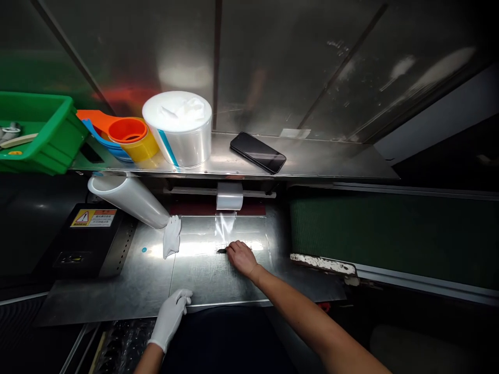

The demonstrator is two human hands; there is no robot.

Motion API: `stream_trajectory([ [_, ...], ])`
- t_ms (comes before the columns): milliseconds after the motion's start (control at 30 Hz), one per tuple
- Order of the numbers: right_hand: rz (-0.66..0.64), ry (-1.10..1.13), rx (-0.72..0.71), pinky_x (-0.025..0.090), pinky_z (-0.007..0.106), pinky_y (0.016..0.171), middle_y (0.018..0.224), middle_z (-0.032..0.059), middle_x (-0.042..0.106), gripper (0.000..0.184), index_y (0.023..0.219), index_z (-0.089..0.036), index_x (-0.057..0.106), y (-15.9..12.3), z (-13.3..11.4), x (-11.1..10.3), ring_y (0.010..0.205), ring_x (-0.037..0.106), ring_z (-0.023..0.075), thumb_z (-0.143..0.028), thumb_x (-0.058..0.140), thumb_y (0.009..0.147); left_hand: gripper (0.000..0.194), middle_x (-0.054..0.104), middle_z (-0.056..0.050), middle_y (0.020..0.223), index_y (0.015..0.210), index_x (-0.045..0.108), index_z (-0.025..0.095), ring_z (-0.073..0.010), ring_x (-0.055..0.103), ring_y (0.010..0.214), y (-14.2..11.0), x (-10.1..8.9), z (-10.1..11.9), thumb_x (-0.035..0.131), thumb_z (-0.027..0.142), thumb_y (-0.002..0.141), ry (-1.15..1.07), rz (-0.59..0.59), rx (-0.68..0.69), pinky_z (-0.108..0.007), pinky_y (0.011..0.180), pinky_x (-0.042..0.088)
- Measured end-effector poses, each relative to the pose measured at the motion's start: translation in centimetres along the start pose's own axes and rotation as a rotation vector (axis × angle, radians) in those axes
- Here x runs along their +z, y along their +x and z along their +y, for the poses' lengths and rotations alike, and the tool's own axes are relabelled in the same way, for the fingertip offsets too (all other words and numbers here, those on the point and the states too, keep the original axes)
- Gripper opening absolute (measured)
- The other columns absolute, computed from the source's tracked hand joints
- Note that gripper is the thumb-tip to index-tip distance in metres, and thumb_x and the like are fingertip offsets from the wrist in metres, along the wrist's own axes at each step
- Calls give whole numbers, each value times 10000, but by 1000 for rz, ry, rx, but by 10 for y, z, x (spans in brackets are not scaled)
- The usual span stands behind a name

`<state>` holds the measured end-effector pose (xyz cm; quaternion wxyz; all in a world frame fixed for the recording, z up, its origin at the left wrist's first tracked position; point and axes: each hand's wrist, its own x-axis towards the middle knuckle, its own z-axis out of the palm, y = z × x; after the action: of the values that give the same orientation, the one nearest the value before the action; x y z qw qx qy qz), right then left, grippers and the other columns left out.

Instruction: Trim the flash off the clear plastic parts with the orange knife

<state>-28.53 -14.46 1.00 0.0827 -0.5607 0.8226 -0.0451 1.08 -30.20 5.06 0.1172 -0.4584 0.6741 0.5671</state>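
Note:
My right hand [241, 258], bare, is closed around a small dark pointed tool [221, 251]; my fingers hide most of it, so its kind is unclear. The tool's tip lies close to the metal worktop [202, 280], just below the loose end of a clear film strip [225, 225]. That strip hangs from a film roll [229, 197] on a white rod under the shelf. At the worktop's front edge rests my left hand [171, 316] in a white glove, fingers loosely extended and holding nothing visible. A loose white glove [171, 237] lies farther back.
Above, a metal shelf [312, 158] carries a black phone [258, 152], a large film roll [183, 130], coloured tape rolls [130, 137] and a green bin [50, 135]. A white tube [130, 197] leans beside a black machine [93, 239]. A green conveyor belt [390, 234] runs at right.

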Motion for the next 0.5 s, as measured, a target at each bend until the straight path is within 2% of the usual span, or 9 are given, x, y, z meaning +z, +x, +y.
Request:
stream_trajectory([
  [133, 14, 1, -37, 394, 387, 872, 1063, 65, 665, 223, 1037, -154, 732, -20, -10, 0, 990, 551, 240, -175, 512, 1073, 357, 693, -47, 938, 1034, 689, 164, -197, 600, 772, 13, 11, 32, 445, 372, 876, -4, -72, 53, -357, 821, 444],
  [233, 10, 22, -62, 401, 387, 875, 1020, 67, 652, 211, 1040, -156, 731, -39, -20, 1, 968, 542, 239, -192, 525, 1072, 385, 720, -65, 1064, 1192, 672, 152, -194, 657, 856, 27, 27, 49, 455, 350, 944, -3, -139, 38, -337, 810, 483],
  [333, -8, 61, -69, 423, 394, 880, 1017, 68, 649, 208, 1075, -160, 728, -59, -30, 7, 957, 537, 242, -199, 523, 1073, 416, 703, -110, 1253, 1392, 561, 141, -185, 718, 951, 40, 52, 62, 462, 348, 1045, -169, -187, -129, -308, 801, 545],
  [433, -34, 126, -34, 449, 407, 890, 1069, 78, 666, 214, 1100, -151, 724, -75, -38, 14, 982, 547, 252, -179, 513, 1073, 379, 714, -147, 1221, 1348, 563, 130, -195, 751, 965, 50, 77, 72, 498, 384, 1075, -311, -207, -269, -289, 805, 587],
  [500, -44, 192, 11, 466, 413, 917, 1150, 85, 678, 219, 1156, -154, 721, -85, -42, 15, 1040, 557, 264, -192, 522, 1073, 309, 725, -144, 1150, 1267, 588, 118, -189, 754, 921, 54, 89, 73, 528, 341, 1061, -272, -171, -262, -275, 773, 587],
])
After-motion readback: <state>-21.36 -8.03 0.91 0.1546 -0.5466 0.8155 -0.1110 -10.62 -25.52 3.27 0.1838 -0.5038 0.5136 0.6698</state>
